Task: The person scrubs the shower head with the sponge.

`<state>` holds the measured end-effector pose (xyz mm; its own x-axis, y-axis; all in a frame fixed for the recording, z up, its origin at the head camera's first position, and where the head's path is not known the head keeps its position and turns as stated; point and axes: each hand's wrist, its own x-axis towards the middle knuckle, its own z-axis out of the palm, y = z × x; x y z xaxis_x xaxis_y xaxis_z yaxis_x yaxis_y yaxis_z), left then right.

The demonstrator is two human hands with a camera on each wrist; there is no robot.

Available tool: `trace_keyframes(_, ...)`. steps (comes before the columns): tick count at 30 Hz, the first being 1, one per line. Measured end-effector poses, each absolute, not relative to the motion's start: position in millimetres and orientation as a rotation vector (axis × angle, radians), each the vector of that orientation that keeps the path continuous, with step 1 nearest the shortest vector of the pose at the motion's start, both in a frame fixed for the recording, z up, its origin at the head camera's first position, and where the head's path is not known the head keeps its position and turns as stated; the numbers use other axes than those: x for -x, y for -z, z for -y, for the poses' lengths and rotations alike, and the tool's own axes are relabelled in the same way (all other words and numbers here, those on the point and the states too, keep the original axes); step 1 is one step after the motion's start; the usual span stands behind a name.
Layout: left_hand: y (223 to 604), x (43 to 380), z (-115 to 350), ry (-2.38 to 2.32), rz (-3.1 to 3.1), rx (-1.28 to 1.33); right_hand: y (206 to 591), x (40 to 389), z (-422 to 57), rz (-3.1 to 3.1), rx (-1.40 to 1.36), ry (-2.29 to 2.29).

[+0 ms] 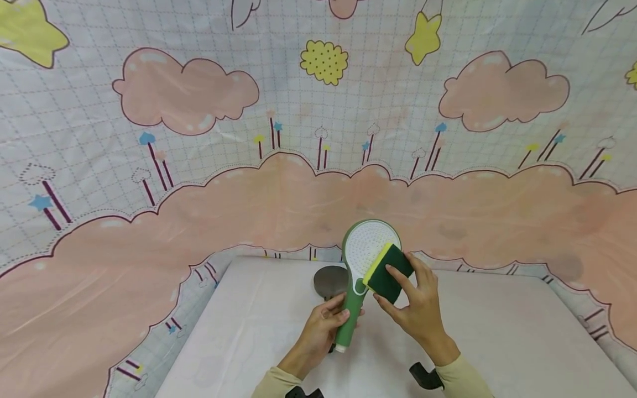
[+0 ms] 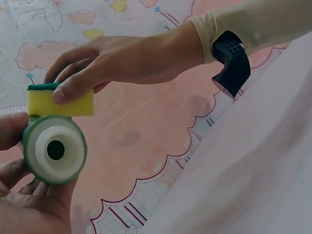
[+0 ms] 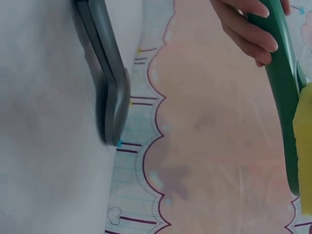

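Note:
Upright before me is a green shower head (image 1: 365, 240) with a white, dotted spray face. My left hand (image 1: 320, 323) grips its handle low down, thumb across the front. My right hand (image 1: 420, 312) holds a sponge (image 1: 396, 256), yellow on one side and dark green on the other, between thumb and fingers. The sponge's yellow side (image 2: 41, 103) lies against the lower part of the spray face. In the left wrist view the white, hollow handle end (image 2: 44, 146) points at the camera.
Behind the left hand, a dark grey shower head (image 1: 328, 281) lies on the white table (image 1: 239, 331), partly hidden. A cloth (image 1: 298, 199) printed with clouds and stars hangs behind the table. Black straps (image 1: 425, 376) show at the wrists.

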<state>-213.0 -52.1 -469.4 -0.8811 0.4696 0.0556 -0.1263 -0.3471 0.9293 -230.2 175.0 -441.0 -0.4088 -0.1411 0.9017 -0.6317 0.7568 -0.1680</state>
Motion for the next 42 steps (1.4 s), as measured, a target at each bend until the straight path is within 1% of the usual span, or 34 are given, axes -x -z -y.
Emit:
trace_keyframes(16, 468, 209, 53, -2.342, -1.449, -0.394, 450, 214, -162, 1.938, -0.685, -0.546)
trace_keyframes(23, 467, 208, 53, -2.325, -1.454, -0.425, 445, 216, -163, 1.895, -0.711, -0.516)
trace_keyframes(30, 467, 206, 52, -2.31, -1.468, -0.418, 438, 221, -166, 1.885, -0.671, -0.505)
trace_keyframes(42, 469, 212, 53, -2.313, -1.452, -0.402, 445, 218, -161, 1.921, -0.717, -0.489)
